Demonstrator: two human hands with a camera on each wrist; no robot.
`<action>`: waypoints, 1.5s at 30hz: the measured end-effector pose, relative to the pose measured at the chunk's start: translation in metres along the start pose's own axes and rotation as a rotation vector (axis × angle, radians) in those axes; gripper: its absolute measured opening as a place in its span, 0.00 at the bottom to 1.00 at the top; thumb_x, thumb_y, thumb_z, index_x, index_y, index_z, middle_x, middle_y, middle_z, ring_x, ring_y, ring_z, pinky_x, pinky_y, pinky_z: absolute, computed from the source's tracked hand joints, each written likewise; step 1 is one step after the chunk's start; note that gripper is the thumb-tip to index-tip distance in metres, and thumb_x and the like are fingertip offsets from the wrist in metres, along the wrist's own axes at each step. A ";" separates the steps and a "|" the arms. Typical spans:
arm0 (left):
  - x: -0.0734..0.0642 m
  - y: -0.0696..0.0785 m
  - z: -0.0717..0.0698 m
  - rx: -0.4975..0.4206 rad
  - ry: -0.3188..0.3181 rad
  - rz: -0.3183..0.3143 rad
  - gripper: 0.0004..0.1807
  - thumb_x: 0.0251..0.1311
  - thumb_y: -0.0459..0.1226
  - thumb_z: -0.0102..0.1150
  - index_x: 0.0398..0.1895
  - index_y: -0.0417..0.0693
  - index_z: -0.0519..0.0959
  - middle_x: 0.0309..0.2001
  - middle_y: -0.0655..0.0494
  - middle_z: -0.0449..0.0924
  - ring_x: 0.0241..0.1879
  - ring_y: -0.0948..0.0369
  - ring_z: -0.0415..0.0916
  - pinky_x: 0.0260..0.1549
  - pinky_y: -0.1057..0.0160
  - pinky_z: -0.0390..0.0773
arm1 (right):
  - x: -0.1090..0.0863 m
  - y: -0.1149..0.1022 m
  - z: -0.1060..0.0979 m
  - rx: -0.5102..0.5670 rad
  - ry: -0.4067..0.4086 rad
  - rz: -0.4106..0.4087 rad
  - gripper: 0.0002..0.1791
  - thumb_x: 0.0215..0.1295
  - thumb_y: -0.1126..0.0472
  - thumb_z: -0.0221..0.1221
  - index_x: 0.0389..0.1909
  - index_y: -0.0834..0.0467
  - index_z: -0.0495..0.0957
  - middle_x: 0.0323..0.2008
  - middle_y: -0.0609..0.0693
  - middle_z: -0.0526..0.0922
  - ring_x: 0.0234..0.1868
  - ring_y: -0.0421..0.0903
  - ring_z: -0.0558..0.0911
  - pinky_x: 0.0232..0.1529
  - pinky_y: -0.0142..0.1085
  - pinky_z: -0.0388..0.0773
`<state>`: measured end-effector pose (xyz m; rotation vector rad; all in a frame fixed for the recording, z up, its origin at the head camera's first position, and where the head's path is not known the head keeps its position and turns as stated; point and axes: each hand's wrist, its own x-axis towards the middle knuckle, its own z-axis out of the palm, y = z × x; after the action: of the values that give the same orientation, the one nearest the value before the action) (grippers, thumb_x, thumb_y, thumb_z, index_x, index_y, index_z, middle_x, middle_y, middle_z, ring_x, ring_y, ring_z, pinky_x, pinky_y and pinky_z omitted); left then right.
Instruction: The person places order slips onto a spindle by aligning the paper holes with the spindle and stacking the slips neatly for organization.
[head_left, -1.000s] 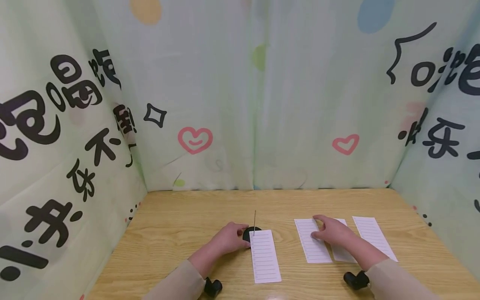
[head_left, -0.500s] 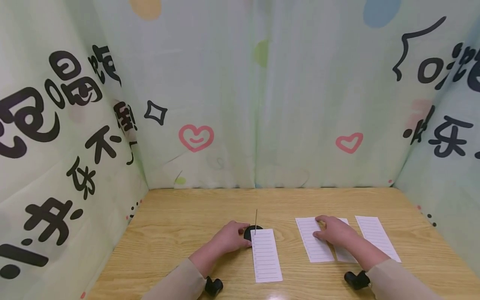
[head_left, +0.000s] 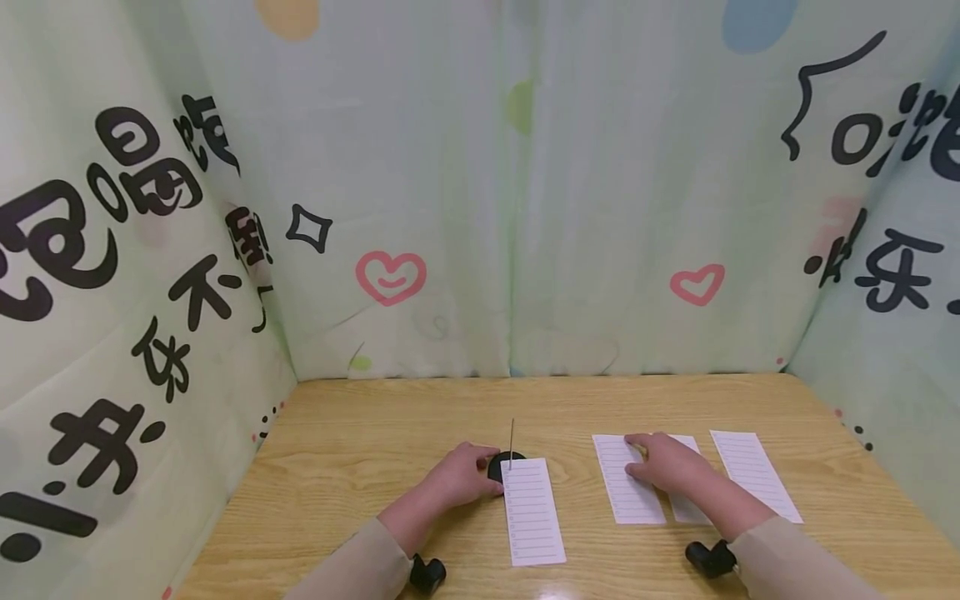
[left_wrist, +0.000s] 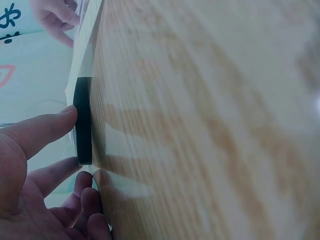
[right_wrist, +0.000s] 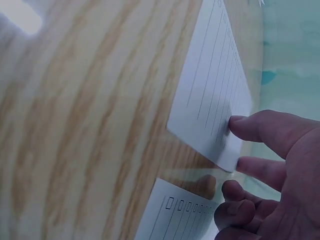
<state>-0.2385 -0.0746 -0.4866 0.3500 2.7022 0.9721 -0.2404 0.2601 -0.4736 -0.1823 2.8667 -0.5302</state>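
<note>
Head view, left hand (head_left: 459,477) gripping base (head_left: 497,469), upright spike (head_left: 512,437), right hand (head_left: 671,461) touching card (head_left: 627,492), long axis receding

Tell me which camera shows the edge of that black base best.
The left wrist view: the black base appears large and edge-on there. The head view shows it small, partly hidden by a white card; the right wrist view doesn't show it.

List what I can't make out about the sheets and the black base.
- Head view: the middle sheet of the three at right, partly covered by the right hand.
- Head view: part of the black base, behind the left hand and the single sheet.
- Head view: any fine print, too small.
- Right wrist view: the lower sheet, cut off by the bottom edge.
</note>
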 end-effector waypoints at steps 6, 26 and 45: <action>0.000 -0.002 0.000 -0.004 -0.004 -0.007 0.32 0.53 0.41 0.74 0.63 0.48 0.78 0.47 0.47 0.76 0.46 0.51 0.73 0.52 0.47 0.74 | -0.001 -0.003 0.002 -0.012 0.031 -0.011 0.25 0.62 0.58 0.64 0.59 0.62 0.76 0.35 0.54 0.71 0.32 0.48 0.70 0.34 0.43 0.69; 0.000 -0.001 -0.001 -0.010 -0.011 0.005 0.32 0.53 0.42 0.74 0.63 0.47 0.77 0.46 0.48 0.76 0.45 0.53 0.73 0.50 0.49 0.74 | 0.004 -0.004 0.008 0.118 0.071 0.004 0.22 0.68 0.66 0.57 0.62 0.66 0.70 0.34 0.53 0.72 0.32 0.48 0.71 0.34 0.43 0.69; -0.001 0.000 0.000 -0.003 -0.006 0.002 0.32 0.53 0.42 0.74 0.63 0.48 0.77 0.46 0.48 0.75 0.45 0.53 0.73 0.50 0.48 0.74 | -0.003 -0.004 0.006 0.247 0.168 -0.074 0.30 0.70 0.68 0.55 0.71 0.62 0.61 0.39 0.54 0.77 0.28 0.46 0.71 0.28 0.38 0.69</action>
<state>-0.2380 -0.0750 -0.4865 0.3551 2.6950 0.9736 -0.2358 0.2546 -0.4769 -0.2116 2.9278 -0.9493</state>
